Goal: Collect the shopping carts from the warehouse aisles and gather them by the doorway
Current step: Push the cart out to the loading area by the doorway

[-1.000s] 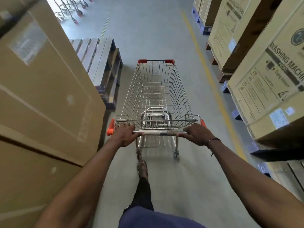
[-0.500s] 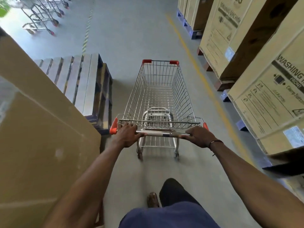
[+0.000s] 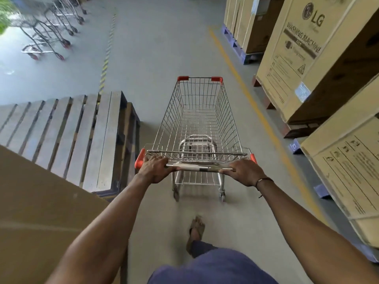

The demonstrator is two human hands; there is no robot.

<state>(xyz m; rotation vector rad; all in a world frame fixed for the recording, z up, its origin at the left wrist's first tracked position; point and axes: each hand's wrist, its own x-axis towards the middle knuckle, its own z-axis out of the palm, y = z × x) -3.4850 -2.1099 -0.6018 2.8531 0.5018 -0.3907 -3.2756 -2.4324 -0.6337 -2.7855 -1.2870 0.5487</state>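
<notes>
Gripping cart handle [image 3: 196, 167] with both hands [image 3: 154, 170]

floor [image 3: 155, 58]: grey concrete, yellow line [image 3: 246, 95]
centre: cart [image 3: 200, 128]
left: pallets [image 3: 86, 138], box [image 3: 41, 212]
far left: carts [image 3: 51, 31]
right: boxes [image 3: 307, 64] on pallets

Both forearms were seen bare, no sleeves reaching them; a thin dark cord bracelet [image 3: 264, 179] was worn at the right wrist; blue-purple clothing [image 3: 211, 267] was seen below; a sandal [image 3: 196, 227] was worn.
</notes>
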